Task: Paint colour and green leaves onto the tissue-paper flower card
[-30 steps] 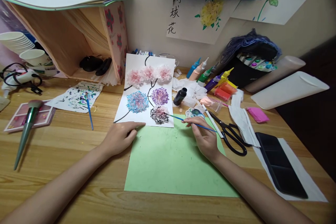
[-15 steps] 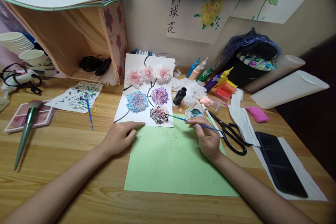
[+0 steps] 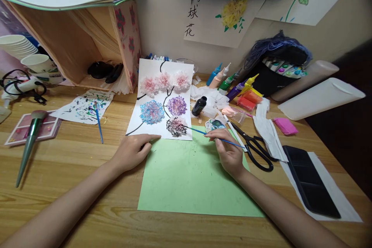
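Observation:
My right hand is closed around a thin blue paintbrush. The brush tip touches the right side of a black-edged tissue flower at the lower right of a white sheet. Blue, purple and pink tissue flowers also stand out from that sheet, among painted black branches. My left hand holds nothing, its index finger stretched along the sheet's bottom edge. A small black bottle stands open beside the sheet. Green paper lies beneath.
Right of my right hand lie black scissors and a black paint tray. Paint bottles line the back. On the left are a makeup brush, another blue brush on stained paper, and a peach box.
The rear end of the brush in my right hand has dipped slightly while its tip stays at the black-edged flower. My left hand has not visibly moved.

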A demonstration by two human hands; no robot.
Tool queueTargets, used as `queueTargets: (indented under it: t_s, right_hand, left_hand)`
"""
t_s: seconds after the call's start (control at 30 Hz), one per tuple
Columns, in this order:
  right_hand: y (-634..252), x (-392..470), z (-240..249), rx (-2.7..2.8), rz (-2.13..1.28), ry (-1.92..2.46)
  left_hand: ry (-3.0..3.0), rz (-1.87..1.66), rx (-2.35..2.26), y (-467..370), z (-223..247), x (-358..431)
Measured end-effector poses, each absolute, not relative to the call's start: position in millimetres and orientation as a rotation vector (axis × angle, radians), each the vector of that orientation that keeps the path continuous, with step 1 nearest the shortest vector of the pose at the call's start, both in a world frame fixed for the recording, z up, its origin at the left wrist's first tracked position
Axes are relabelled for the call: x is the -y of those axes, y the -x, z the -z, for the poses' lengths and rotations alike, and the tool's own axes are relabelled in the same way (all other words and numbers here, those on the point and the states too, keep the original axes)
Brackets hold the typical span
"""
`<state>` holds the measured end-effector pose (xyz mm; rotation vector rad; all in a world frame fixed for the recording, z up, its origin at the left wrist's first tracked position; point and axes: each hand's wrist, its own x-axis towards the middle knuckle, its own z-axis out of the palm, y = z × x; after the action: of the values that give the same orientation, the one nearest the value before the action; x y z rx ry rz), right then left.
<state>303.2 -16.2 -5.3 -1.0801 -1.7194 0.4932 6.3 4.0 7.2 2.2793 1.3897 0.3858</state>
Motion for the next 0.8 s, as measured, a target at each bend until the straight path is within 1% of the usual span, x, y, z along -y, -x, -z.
queueTargets:
  t_s: [0.8]
  right_hand:
    - [-302.9,16.1,4.6,1.756,-0.504,1.031]
  left_hand:
    - [-2.275,-0.379,-1.390,-5.8,-6.4,-4.7]
